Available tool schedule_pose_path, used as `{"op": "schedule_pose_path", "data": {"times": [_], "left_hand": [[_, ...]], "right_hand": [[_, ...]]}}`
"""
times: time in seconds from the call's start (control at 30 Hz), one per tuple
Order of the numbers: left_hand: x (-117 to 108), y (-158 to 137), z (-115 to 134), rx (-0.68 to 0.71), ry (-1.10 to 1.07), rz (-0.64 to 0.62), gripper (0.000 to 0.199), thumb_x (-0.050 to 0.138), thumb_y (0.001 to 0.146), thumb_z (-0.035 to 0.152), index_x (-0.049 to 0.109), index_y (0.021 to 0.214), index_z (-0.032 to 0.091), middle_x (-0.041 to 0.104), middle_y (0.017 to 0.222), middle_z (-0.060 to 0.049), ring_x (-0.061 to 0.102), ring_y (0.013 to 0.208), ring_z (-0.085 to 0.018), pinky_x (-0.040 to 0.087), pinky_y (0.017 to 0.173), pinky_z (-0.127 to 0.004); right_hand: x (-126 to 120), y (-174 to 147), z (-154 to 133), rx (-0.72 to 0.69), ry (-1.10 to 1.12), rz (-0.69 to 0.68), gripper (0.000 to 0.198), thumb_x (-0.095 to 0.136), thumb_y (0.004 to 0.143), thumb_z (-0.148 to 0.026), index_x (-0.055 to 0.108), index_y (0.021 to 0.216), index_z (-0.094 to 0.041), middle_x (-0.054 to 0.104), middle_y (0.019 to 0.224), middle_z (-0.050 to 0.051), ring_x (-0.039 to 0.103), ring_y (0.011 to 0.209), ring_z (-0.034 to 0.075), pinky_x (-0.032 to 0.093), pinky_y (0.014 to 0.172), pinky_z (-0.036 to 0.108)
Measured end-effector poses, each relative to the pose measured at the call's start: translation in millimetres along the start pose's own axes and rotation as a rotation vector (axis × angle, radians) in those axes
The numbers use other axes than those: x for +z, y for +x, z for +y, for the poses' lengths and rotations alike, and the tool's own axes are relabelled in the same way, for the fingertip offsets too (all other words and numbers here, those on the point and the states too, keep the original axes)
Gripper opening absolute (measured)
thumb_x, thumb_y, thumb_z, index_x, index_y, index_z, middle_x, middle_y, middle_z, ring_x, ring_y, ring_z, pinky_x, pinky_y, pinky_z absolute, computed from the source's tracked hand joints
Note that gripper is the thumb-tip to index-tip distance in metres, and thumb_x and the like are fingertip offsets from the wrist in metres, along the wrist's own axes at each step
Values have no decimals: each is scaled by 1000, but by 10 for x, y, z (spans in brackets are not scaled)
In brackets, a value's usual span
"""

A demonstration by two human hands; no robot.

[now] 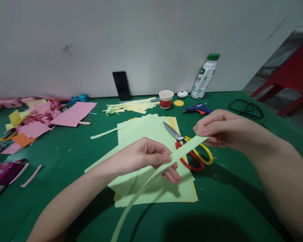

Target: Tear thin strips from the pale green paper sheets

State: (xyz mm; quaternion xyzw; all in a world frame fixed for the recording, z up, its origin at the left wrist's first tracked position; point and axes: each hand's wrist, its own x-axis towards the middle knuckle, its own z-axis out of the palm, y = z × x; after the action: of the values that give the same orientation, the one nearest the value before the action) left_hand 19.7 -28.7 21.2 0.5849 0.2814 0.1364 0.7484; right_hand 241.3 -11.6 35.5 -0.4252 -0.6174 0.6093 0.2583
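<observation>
Here, right hand (218, 128): the end of a long, narrow pale-green paper strip (185, 148) is pinched between thumb and fingers.
Left hand (148, 154): the strip is clamped farther along by thumb and fingers, its tail trailed downward.
Beneath: flat pale-green paper sheets (154, 192) are stacked on the green table (70, 144).
Sheets' right edge: metal-bladed scissors (179, 137) with red and yellow handles are laid across it.
Behind: a red-and-white paper cup (166, 101) is placed.

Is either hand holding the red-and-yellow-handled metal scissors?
No: left hand and right hand pinch a pale green paper strip; the scissors lie below.
</observation>
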Motion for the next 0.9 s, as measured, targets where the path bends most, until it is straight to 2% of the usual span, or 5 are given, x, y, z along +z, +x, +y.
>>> {"op": "schedule_pose_path", "data": {"times": [0.23, 0.4, 0.67, 0.8, 0.9], "left_hand": [[-19, 14, 2, 0, 159, -40, 20, 42, 88, 26, 53, 76, 15, 66, 75, -3, 60, 81, -14, 40, 79, -25], [53, -45, 28, -8, 361, 170, 25, 26, 91, 24, 40, 72, 18, 53, 74, 2, 52, 74, -13, 37, 78, -29], [223, -91, 20, -115, 844, 387, 37, 23, 88, 51, 34, 71, 20, 43, 64, 3, 42, 61, -14, 34, 61, -29], [217, -96, 14, -28, 868, 377, 37, 19, 91, 44, 36, 69, 19, 42, 63, 3, 42, 60, -13, 32, 59, -28], [197, -105, 19, 42, 795, 354, 39, 18, 91, 43, 37, 68, 19, 43, 64, 2, 42, 60, -12, 33, 58, -27]], "right_hand": [[58, -51, -38, 54, 113, 92, 31, 52, 68, -20, 43, 38, -16, 33, 39, -5, 28, 36, 3, 12, 39, 26], [138, -42, -43, 45, 178, 105, 32, 52, 72, -22, 48, 41, -15, 37, 38, -6, 29, 33, 2, 14, 38, 24], [183, -27, -61, 58, 335, 60, 38, 51, 79, -30, 51, 45, -15, 41, 39, -4, 31, 33, 2, 21, 36, 20], [228, 30, -27, -108, 440, 157, 40, 40, 85, -36, 57, 55, -17, 44, 47, -2, 38, 41, 5, 27, 38, 18], [311, 63, 24, -187, 306, 199, 24, 47, 83, -29, 61, 67, -18, 51, 61, -2, 45, 51, 5, 36, 47, 18]]}}
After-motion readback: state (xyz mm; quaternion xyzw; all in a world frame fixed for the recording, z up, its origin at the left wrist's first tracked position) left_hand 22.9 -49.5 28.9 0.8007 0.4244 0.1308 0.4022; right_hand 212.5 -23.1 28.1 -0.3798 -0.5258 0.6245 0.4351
